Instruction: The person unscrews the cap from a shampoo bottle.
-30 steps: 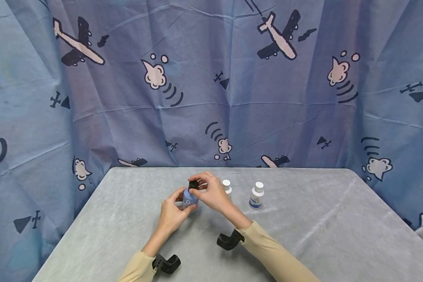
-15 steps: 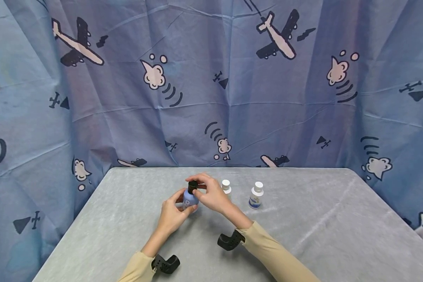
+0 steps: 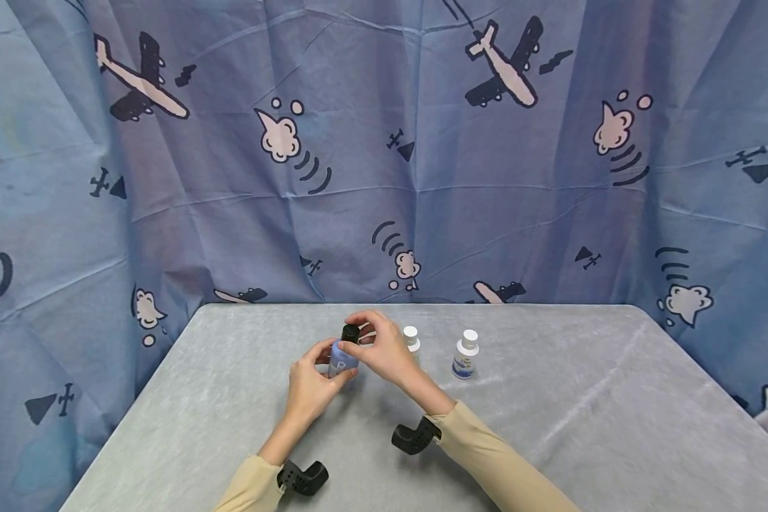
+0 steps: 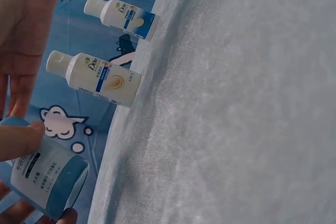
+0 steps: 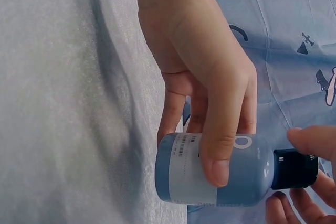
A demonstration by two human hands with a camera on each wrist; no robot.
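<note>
My left hand (image 3: pixel 310 384) grips a blue bottle (image 3: pixel 343 359) by its body, the thumb across the pale printed label in the right wrist view. The bottle has a black cap (image 5: pixel 295 169). My right hand (image 3: pixel 389 352) is at that cap from the far side and right, its fingers curled round it and its thumb near the bottle's shoulder. In the left wrist view the bottle's blue base band (image 4: pixel 68 179) faces out, while the cap is out of sight there.
Two white bottles with white caps stand upright right of the hands: the nearer bottle (image 4: pixel 105 80) is partly behind my right hand in the head view, the other bottle (image 3: pixel 466 359) farther right. A grey cloth-covered table (image 3: pixel 582 412) meets a blue curtain (image 3: pixel 371 163) printed with airplanes.
My right thumb has shifted leftward round the front of the cap since half a second ago. The blue bottle has moved very slightly left with my left hand. The white bottles stay put.
</note>
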